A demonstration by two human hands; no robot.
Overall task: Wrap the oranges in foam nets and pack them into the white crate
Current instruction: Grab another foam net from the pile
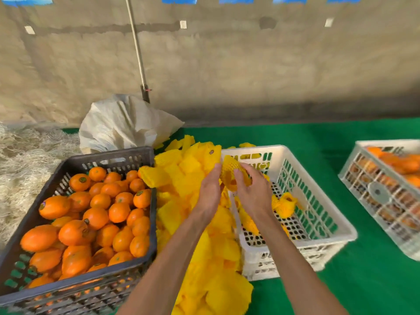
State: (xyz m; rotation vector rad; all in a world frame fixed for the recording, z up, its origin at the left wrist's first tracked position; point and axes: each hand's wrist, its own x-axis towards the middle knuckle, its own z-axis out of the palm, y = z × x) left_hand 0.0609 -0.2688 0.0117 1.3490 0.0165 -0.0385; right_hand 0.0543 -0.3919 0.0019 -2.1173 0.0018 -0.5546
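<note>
Both hands meet above the near-left corner of the white crate (295, 243). Between them is an orange in a yellow foam net (231, 172). My left hand (210, 194) holds its left side, and my right hand (252, 189) grips the net from the right with the thumb over it. A wrapped orange (284, 204) lies inside the white crate, and more yellow net shows by the crate's left wall. Bare oranges (95, 214) fill the black crate (109, 156) on the left. A heap of yellow foam nets (193, 223) lies between the two crates.
A second white crate (372, 185) holding oranges stands at the right edge on the green cloth (363, 280). A white sack (122, 123) sits behind the black crate, with a pole (138, 53) leaning on the wall. Straw (25, 160) covers the far left.
</note>
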